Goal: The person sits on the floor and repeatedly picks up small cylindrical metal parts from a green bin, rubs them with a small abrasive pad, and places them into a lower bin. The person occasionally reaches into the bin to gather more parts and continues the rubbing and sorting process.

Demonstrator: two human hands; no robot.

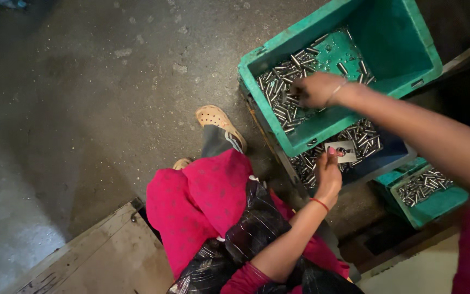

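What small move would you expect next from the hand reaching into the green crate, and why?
Probably closing the right hand on a few metal pins and lifting them out. It is curled down among the pins in the green crate, apparently gathering. Meanwhile the left hand holds a small flat gauge-like piece over the blue tray of pins below, seemingly waiting.

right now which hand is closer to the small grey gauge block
Left. The left hand pinches the small grey gauge block over the blue crate. The right hand is farther up, reaching among the metal pins in the green crate.
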